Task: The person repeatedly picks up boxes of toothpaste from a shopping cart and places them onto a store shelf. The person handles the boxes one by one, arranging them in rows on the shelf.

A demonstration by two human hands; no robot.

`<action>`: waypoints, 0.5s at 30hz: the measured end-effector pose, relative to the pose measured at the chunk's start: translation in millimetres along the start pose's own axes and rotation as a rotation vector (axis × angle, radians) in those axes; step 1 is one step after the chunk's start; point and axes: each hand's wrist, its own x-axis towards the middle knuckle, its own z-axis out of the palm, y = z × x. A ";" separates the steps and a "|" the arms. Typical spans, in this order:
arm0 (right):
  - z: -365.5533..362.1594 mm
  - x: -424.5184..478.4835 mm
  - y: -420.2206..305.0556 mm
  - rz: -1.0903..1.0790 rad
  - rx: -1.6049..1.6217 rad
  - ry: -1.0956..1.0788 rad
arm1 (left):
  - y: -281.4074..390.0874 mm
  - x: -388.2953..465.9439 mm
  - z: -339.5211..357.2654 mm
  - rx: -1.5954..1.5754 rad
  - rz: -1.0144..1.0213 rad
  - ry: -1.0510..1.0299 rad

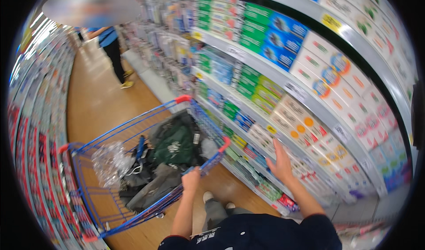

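Observation:
My left hand [191, 180] is closed around the edge of a blue wire shopping cart [127, 125] with red corner caps. In the cart lies a heap of dark fabric, with a dark green bag or garment [174, 145] on top and a grey cloth [159, 183] nearer me. A blue object [140, 147] sticks up from the heap, beside crumpled clear plastic [111, 163]. Out to the right, my right hand [281, 163] is held in front of the shelves with fingers apart and nothing in it. Behind it stand rows of small white cartons [265, 138].
A tall shelf unit [259, 59] with stacked cartons and price tags curves along my right. Another stocked shelf [36, 143] lines the left. Farther up the wooden-looking aisle floor [88, 74] stands a person [113, 50] in a blue top and yellow shoes.

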 end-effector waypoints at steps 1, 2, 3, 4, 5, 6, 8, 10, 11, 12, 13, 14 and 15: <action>17.2 -2.1 -2.4 0.078 0.114 -0.055 | 7.8 -5.2 -8.8 -0.016 -0.020 -0.031; 46.6 -5.9 3.7 0.145 0.229 -0.048 | 15.7 -4.1 -15.7 -0.005 0.002 -0.065; 79.6 -6.5 6.3 0.220 0.341 -0.049 | 20.5 -2.7 -13.7 -0.002 0.000 -0.111; 109.9 -5.4 0.7 0.268 0.396 -0.076 | 23.1 -4.4 -13.2 -0.052 0.006 -0.110; 136.9 -0.5 -4.1 0.313 0.444 -0.099 | 25.9 -8.4 -9.0 -0.046 0.023 -0.112; 161.3 7.6 -3.6 0.359 0.481 -0.107 | 32.4 -10.3 -14.0 -0.053 0.028 -0.128; 194.0 14.8 -28.9 0.454 0.572 -0.132 | 35.1 -20.0 -13.1 -0.085 0.046 -0.109; 205.1 16.8 -47.7 0.666 0.502 -0.220 | 40.2 -27.8 3.6 -0.115 0.064 -0.120; 212.5 14.8 -42.6 0.680 0.490 -0.214 | 41.8 -30.2 9.6 -0.112 0.074 -0.118; 214.8 15.1 -39.6 0.700 0.477 -0.205 | 44.1 -28.9 10.6 -0.123 0.066 -0.153; 215.4 13.9 -40.5 0.723 0.468 -0.196 | 46.2 -29.9 5.4 -0.129 0.061 -0.188; 218.7 11.2 -38.2 0.704 0.454 -0.202 | 47.4 -28.5 2.2 -0.137 0.062 -0.222; 215.7 9.1 -36.0 0.685 0.436 -0.204 | 51.2 -32.9 3.4 -0.132 0.071 -0.182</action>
